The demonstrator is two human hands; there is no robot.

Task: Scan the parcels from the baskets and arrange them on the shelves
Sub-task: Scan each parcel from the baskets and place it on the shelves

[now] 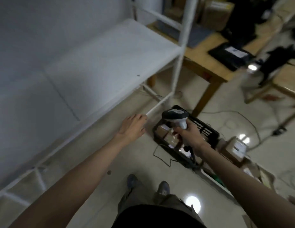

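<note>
My right hand (189, 134) grips the handle of a grey and black barcode scanner (175, 116), held above a black plastic basket (207, 130) on the floor. Several brown cardboard parcels (163, 131) lie inside the basket. My left hand (132, 126) is open with fingers stretched out, reaching toward the basket's left side and holding nothing. A white metal shelf (97, 66) stands on the left, with nothing on its board.
More boxed parcels (234, 149) sit on the floor right of the basket. A wooden table (214, 63) with a black device stands behind. Cables run across the glossy tiled floor (120, 162). My feet (148, 186) are near the bottom.
</note>
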